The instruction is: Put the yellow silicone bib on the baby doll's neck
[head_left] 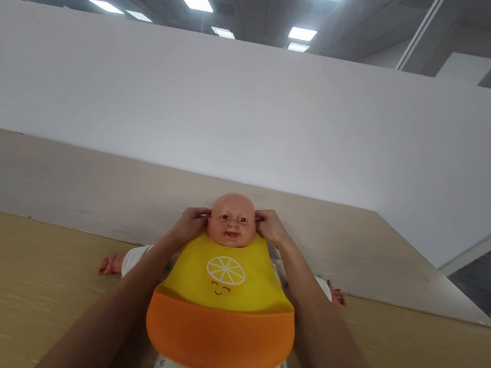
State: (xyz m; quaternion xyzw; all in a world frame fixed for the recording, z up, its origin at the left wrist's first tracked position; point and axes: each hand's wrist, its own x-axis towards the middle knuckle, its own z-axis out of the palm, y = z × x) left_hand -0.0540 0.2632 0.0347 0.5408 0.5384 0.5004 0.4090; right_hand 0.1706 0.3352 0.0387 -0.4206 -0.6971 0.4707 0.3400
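A baby doll (234, 209) lies on its back on the table, arms spread out to both sides. Over its chest is a yellow bib (190, 273) with a white citrus slice and a smiling face printed on it. Along the bib's lower edge runs an orange catch pocket (220, 336). My left hand (192, 224) is bent in at the left side of the doll's neck, closed at the bib's upper corner. On the other side, my right hand (271, 226) is closed at the opposite upper corner. The fingertips and the bib's strap ends are hidden behind the head.
The wooden tabletop (27, 288) extends to both sides of the doll. Behind the head is a paler board strip (71, 180), backed by a white partition (236, 111). The table's right edge (486, 321) slants away beside a dark gap.
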